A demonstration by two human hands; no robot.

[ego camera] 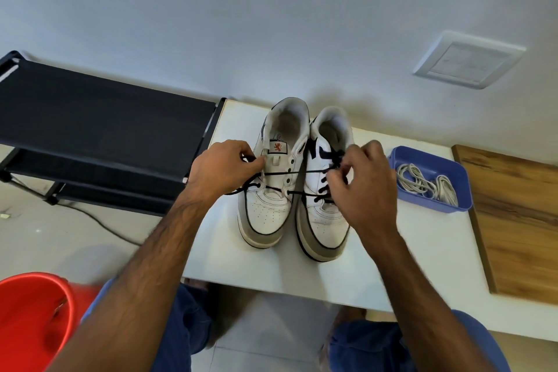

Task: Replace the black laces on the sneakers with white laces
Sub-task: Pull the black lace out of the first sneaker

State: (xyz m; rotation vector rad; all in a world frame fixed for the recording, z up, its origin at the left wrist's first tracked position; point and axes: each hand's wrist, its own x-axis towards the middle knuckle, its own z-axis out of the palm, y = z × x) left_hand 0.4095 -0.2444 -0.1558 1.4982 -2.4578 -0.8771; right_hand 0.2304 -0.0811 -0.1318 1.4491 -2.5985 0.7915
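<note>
Two white sneakers stand side by side on a white table [229, 260], toes toward me. The left sneaker [271, 190] has most of its upper eyelets bare, and a black lace [297, 172] runs taut across it toward the right sneaker [324, 220]. My left hand [223, 166] pinches one end of that lace at the left sneaker's outer side. My right hand [365, 187] pinches the black lace over the right sneaker, which is still laced in black. White laces [425, 183] lie coiled in a blue tray [462, 190] to the right.
A black fabric rack [99, 130] stands left of the table against the wall. A wooden board [519, 220] lies on the table's right end. A red bucket [33, 320] sits on the floor at bottom left, with a cable [99, 220] trailing nearby.
</note>
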